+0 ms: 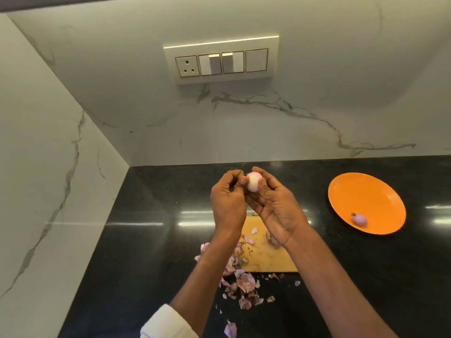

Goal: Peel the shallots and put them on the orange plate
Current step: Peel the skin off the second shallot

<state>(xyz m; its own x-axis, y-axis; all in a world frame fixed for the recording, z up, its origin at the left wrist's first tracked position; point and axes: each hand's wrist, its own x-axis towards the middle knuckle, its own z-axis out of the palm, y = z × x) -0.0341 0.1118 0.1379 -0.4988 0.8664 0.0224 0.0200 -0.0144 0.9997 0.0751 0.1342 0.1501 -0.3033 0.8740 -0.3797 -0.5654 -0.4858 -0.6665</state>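
I hold a pale, mostly peeled shallot [253, 182] up in front of me above the black counter. My right hand [273, 203] cradles it between thumb and fingers. My left hand [228, 198] is curled, its thumb and fingertips pinching at the shallot's left side. The orange plate [366, 191] lies on the counter to the right, apart from both hands. One peeled pinkish shallot [359, 219] rests near the plate's front rim.
A wooden cutting board [271, 257] lies under my wrists, with several pink and brown skins [244, 284] scattered on it and on the black counter [151, 252] in front. Marble walls close the left side and back; a switch panel [222, 61] sits on the back wall.
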